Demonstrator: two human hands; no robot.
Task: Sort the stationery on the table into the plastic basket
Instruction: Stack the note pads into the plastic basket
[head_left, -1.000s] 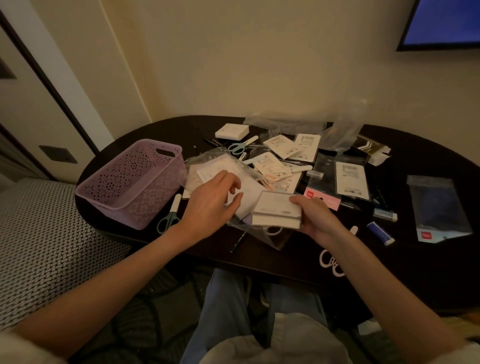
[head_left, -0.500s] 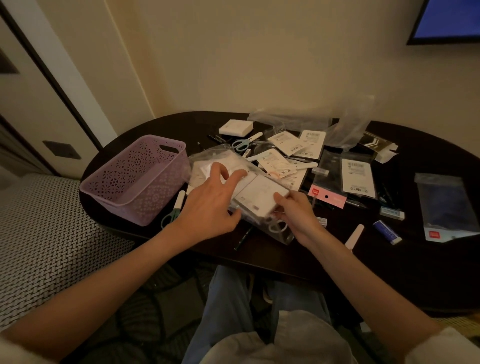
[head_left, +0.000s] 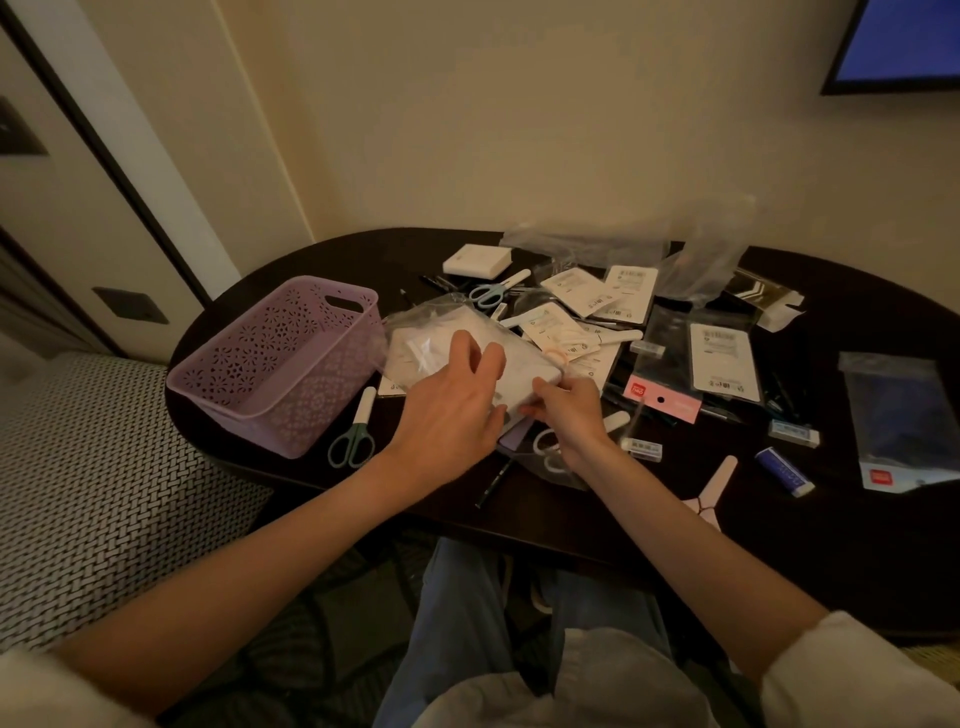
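Holding a white pad (head_left: 524, 382) just right of the basket (head_left: 280, 364) on the tabletop (head_left: 883, 545), the right hand (head_left: 569, 415) pinches its near corner while the left hand (head_left: 452, 410) lies open on a slippery-looking bag (head_left: 415, 340); likely light and stiff, best taken by its edges.

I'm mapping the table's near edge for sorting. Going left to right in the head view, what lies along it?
Purple basket → green scissors → left hand → right hand → pink scissors → blue eraser → clear bag.
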